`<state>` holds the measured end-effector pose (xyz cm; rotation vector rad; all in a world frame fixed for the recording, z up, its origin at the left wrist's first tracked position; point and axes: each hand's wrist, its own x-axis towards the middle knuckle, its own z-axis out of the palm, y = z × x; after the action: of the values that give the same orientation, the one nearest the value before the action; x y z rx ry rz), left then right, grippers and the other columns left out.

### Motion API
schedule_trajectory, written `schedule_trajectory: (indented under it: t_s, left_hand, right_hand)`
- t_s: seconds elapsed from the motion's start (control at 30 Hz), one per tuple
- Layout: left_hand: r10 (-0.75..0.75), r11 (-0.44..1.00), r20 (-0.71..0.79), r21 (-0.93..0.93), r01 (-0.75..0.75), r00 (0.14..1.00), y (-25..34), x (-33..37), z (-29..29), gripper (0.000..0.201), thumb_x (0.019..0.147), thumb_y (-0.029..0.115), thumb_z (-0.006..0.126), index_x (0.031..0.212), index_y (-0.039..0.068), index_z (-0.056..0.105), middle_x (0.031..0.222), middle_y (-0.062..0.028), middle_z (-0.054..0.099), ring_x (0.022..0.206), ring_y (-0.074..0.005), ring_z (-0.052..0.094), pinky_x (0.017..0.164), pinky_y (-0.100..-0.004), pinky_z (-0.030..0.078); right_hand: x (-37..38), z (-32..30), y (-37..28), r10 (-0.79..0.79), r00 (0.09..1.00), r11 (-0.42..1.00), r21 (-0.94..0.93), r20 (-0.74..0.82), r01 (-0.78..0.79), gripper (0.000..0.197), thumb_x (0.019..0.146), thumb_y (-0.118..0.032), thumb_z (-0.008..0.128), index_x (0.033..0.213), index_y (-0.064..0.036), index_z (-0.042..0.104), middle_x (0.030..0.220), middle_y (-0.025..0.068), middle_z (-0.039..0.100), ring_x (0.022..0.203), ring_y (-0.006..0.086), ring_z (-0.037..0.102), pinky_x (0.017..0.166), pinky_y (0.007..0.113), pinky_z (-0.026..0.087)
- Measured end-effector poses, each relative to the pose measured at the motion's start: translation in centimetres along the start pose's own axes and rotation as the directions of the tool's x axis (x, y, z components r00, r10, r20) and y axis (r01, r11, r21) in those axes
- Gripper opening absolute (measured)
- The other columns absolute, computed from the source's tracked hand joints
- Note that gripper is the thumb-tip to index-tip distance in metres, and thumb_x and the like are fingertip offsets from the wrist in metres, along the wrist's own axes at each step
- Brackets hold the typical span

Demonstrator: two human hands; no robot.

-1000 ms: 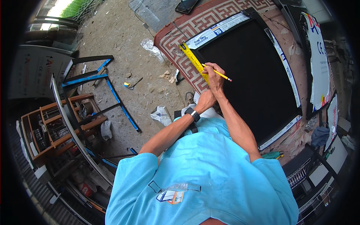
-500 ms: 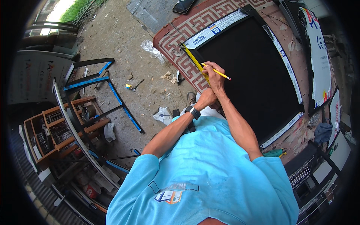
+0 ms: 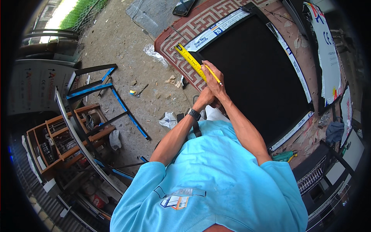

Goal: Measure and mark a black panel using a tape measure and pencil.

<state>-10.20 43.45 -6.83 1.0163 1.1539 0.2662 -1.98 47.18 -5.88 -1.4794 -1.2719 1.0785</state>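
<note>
A yellow tape measure (image 3: 189,60) has its blade pulled out along the left edge of a large black framed panel (image 3: 255,77). Its hooked end lies just past the panel's far left corner, over the patterned carpet. My right hand (image 3: 215,80) is closed round a yellow pencil (image 3: 215,75), its fingers against the near part of the blade. Just below and touching it, my left hand (image 3: 206,97), with a dark watch at the wrist, is closed at the blade's near end; the tape's case is hidden beneath the hands. White printed film (image 3: 232,18) covers parts of the frame.
Under the panel spreads a red patterned carpet (image 3: 170,36), with a phone (image 3: 184,7) beyond. Black and blue frame pieces (image 3: 120,98) and a wooden tool rack (image 3: 58,133) stand left. Film-covered panels (image 3: 322,54) lean at right; a green power tool (image 3: 284,156) lies near the panel.
The tape blade has shifted left off the panel's edge and turned its face up. Both hands moved slightly left, and the pencil has swung from pointing across to lying along my right hand.
</note>
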Motion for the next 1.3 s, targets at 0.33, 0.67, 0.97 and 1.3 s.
schedule_trajectory:
  t_s: [0.33, 0.67, 0.97, 1.3]
  left_hand:
    - [0.044, 0.994, 0.071, -0.104, -0.036, 0.997, -0.7, 0.0, 1.0, 0.018, 0.086, 0.014, 0.053, 0.092, -0.003, 0.055, 0.066, -0.0127, 0.063, 0.052, -0.022, 0.063, 0.043, -0.0289, 0.053]
    - [0.251, 0.968, -0.122, 0.036, -0.248, 0.96, -2.8, 0.1, 2.4, 0.024, 0.083, 0.012, 0.053, 0.096, -0.007, 0.056, 0.07, -0.0178, 0.064, 0.057, -0.0261, 0.066, 0.05, -0.0326, 0.055]
    - [0.078, 0.997, -0.353, 0.02, -0.076, 0.932, -1.1, 2.5, -2.4, 0.041, 0.091, 0.036, 0.051, 0.09, -0.004, 0.061, 0.072, -0.0104, 0.064, 0.057, -0.0173, 0.064, 0.051, -0.0266, 0.053]
    - [-0.028, 0.999, -0.174, -0.031, 0.023, 0.984, 1.0, 2.4, -4.2, 0.041, 0.089, 0.03, 0.057, 0.097, -0.009, 0.059, 0.074, -0.0169, 0.066, 0.057, -0.0214, 0.066, 0.048, -0.0262, 0.054]
  right_hand:
    - [-1.5, -0.8, 0.3, -0.056, 0.998, 0.998, -0.029, 0.009, 0.057, 0.034, 0.092, -0.026, 0.049, 0.114, -0.0009, 0.055, 0.106, 0.0219, 0.061, 0.097, 0.0338, 0.061, 0.081, 0.036, 0.05]
    - [-0.9, -1.6, 1.2, -0.254, 0.955, 0.841, -0.454, 0.149, 0.295, 0.025, 0.078, -0.014, 0.064, 0.102, -0.0057, 0.06, 0.088, 0.0143, 0.062, 0.091, 0.0267, 0.056, 0.079, 0.037, 0.044]
    - [0.0, -4.1, 1.9, -0.183, 0.926, 0.856, -0.409, 0.33, 0.315, 0.026, 0.083, -0.022, 0.062, 0.104, -0.0062, 0.06, 0.096, 0.016, 0.059, 0.095, 0.031, 0.055, 0.08, 0.039, 0.046]
    - [-5.7, -21.0, -0.8, 0.299, 0.914, 0.942, 0.237, -0.273, -0.238, 0.028, 0.092, -0.026, 0.054, 0.108, -0.0032, 0.059, 0.083, 0.0079, 0.064, 0.072, 0.0114, 0.063, 0.06, 0.021, 0.049]
